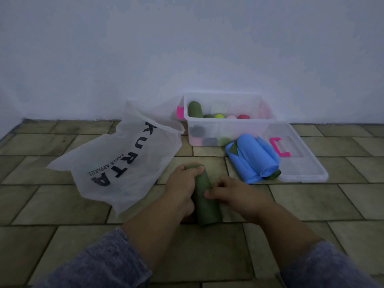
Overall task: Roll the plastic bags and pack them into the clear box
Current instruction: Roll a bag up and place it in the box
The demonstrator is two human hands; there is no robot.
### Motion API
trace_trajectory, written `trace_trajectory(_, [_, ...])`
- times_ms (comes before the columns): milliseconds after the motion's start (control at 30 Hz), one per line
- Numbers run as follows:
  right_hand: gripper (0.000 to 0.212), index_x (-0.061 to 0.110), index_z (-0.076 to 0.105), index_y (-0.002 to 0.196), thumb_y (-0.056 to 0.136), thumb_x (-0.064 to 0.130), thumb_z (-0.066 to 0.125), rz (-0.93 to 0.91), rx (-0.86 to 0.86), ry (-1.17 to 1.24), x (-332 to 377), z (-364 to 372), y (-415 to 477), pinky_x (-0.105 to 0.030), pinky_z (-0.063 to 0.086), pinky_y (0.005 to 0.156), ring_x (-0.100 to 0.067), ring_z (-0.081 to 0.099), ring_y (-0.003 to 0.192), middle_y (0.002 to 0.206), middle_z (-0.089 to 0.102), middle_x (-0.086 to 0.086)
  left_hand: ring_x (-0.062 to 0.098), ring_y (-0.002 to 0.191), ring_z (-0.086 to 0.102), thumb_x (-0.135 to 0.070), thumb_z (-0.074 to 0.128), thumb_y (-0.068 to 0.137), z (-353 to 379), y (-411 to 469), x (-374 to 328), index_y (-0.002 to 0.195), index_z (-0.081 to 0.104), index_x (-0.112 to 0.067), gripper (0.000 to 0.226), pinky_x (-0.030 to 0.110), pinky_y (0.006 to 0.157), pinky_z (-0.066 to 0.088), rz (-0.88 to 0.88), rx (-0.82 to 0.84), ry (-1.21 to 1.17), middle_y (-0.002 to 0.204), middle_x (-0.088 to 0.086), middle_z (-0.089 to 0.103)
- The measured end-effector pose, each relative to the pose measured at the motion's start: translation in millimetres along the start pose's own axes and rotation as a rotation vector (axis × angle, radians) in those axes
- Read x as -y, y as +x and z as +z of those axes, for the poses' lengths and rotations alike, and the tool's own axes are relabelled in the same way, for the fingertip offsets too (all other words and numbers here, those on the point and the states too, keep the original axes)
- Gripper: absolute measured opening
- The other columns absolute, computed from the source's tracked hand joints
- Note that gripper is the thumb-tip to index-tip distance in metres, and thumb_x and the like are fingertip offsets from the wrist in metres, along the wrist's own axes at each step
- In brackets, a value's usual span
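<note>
A dark green rolled plastic bag lies on the tiled floor in front of me. My left hand wraps around its far end and left side. My right hand presses its fingertips on the roll's right side. The clear box stands by the wall and holds several rolled bags, green, yellow, pink, red and grey. A blue rolled bag lies just in front of the box, with a green roll partly hidden under it.
A large white bag printed "KURTA" lies flat to the left. The clear lid with a pink clip rests on the floor at the right of the box. A pale wall rises right behind the box.
</note>
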State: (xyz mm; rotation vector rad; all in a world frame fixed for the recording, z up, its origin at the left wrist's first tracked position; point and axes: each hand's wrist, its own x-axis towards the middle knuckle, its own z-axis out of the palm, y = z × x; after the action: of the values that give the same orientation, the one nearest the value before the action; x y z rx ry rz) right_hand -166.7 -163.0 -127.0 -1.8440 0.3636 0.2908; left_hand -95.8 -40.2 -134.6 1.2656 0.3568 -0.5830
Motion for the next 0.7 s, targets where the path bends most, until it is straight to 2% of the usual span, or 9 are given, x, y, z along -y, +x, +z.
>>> trace_trajectory(100, [0.016, 0.018, 0.059, 0.070, 0.077, 0.011, 0.072, 0.043, 0.086, 0.251, 7.3, -9.0, 7.0, -0.027, 0.048, 0.057, -0.010, 0.061, 0.060, 0.064, 0.063, 0.002, 0.033, 0.086, 0.067, -0.009, 0.071, 0.075, 14.1, 1.5, -12.1, 0.086, 0.069, -0.014, 0.013, 0.050, 0.077, 0.057, -0.003, 0.013, 0.010, 0.093, 0.015, 0.070])
trace_trajectory(167, [0.021, 0.018, 0.059, 0.070, 0.081, 0.003, 0.067, 0.061, 0.116, 0.324, 15.4, -19.3, 13.6, -0.026, 0.051, 0.056, -0.010, 0.064, 0.060, 0.063, 0.065, 0.002, 0.029, 0.085, 0.066, -0.011, 0.068, 0.077, 24.5, 5.4, -25.8, 0.088, 0.068, -0.014, 0.012, 0.047, 0.078, 0.057, 0.098, 0.000, 0.107, 0.095, 0.014, 0.069])
trace_trajectory(233, [0.019, 0.015, 0.055, 0.077, 0.083, -0.001, 0.062, 0.068, 0.103, 0.392, 29.9, -37.3, 20.1, -0.022, 0.050, 0.049, -0.009, 0.064, 0.055, 0.061, 0.066, 0.002, 0.022, 0.093, 0.061, -0.020, 0.065, 0.081, 33.2, 16.3, -46.2, 0.101, 0.063, -0.018, 0.020, 0.041, 0.083, 0.054, 0.375, -0.030, 0.387, 0.109, 0.007, 0.063])
trace_trajectory(300, [0.016, 0.012, 0.056, 0.080, 0.084, -0.004, 0.058, 0.041, 0.067, 0.446, 49.0, -62.8, 28.1, -0.022, 0.053, 0.047, -0.013, 0.066, 0.054, 0.061, 0.066, -0.002, 0.021, 0.108, 0.053, -0.028, 0.062, 0.084, 40.9, 30.6, -73.8, 0.125, 0.051, -0.021, 0.042, 0.041, 0.093, 0.048, 0.682, -0.105, 0.680, 0.127, 0.003, 0.050])
trace_trajectory(367, [0.013, 0.009, 0.059, 0.081, 0.086, -0.002, 0.054, -0.019, 0.019, 0.431, 71.3, -91.6, 39.0, -0.024, 0.056, 0.053, -0.016, 0.067, 0.060, 0.066, 0.068, -0.006, 0.027, 0.123, 0.043, -0.038, 0.059, 0.086, 48.1, 49.6, -100.2, 0.140, 0.035, -0.015, 0.064, 0.045, 0.101, 0.041, 0.814, -0.181, 0.926, 0.142, 0.007, 0.036])
trace_trajectory(467, [0.013, 0.005, 0.062, 0.088, 0.091, 0.006, 0.050, -0.105, -0.091, 0.396, 105.2, -127.8, 65.0, -0.028, 0.058, 0.058, -0.019, 0.068, 0.065, 0.074, 0.070, -0.008, 0.031, 0.133, 0.032, -0.050, 0.052, 0.087, 57.4, 79.8, -122.5, 0.148, 0.015, -0.007, 0.084, 0.050, 0.106, 0.033, 0.638, -0.163, 1.199, 0.152, 0.012, 0.023])
trace_trajectory(600, [0.007, 0.001, 0.061, 0.090, 0.091, 0.007, 0.058, -0.054, -0.357, 0.224, 129.3, -138.9, 120.4, -0.031, 0.054, 0.053, -0.024, 0.066, 0.067, 0.084, 0.066, -0.015, 0.032, 0.140, 0.022, -0.051, 0.045, 0.091, 57.4, 101.5, -124.6, 0.149, 0.003, -0.005, 0.085, 0.049, 0.111, 0.026, 0.500, -0.083, 1.238, 0.156, 0.013, 0.014])
trace_trajectory(633, [0.008, -0.001, 0.060, 0.092, 0.090, 0.007, 0.059, -0.026, -0.367, 0.167, 130.8, -135.4, 135.4, -0.034, 0.055, 0.055, -0.026, 0.066, 0.069, 0.084, 0.065, -0.016, 0.031, 0.142, 0.017, -0.051, 0.044, 0.092, 56.0, 103.7, -123.8, 0.149, 0.000, -0.005, 0.086, 0.049, 0.113, 0.023, 0.505, -0.070, 1.253, 0.158, 0.013, 0.009])
trace_trajectory(700, [0.017, -0.003, 0.059, 0.101, 0.089, 0.009, 0.061, 0.038, -0.348, 0.000, 130.7, -123.6, 163.1, -0.045, 0.057, 0.072, -0.033, 0.065, 0.084, 0.093, 0.063, -0.020, 0.029, 0.145, 0.008, -0.053, 0.040, 0.093, 52.7, 106.4, -122.5, 0.149, -0.008, -0.007, 0.087, 0.049, 0.115, 0.017, 0.508, -0.046, 1.282, 0.159, 0.010, 0.000])
